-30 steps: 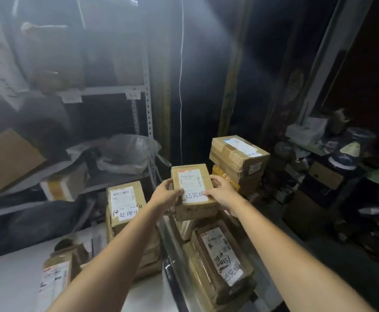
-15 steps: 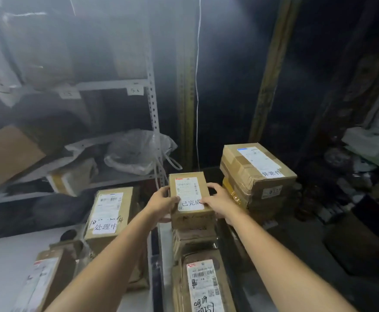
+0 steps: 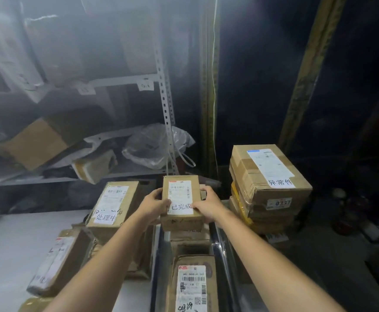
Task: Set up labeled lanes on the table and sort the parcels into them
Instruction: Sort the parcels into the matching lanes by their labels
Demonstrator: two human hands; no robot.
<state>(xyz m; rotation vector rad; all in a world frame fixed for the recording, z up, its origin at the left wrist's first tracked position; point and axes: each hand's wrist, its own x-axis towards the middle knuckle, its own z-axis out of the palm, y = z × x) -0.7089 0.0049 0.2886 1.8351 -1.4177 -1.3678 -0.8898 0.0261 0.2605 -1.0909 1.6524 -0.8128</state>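
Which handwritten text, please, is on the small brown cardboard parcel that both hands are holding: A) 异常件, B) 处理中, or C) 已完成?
C: the small brown cardboard parcel, gripped by the left hand and the right hand, reads 已完成 near its front edge.

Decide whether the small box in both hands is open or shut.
Shut: the small box has a flat closed top under a white label; left hand and right hand grip it.

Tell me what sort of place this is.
Likely a parcel storeroom or courier sorting point: stacked cardboard boxes with shipping labels, a metal shelf rack holding more packages, and a status sticker on the small parcel.
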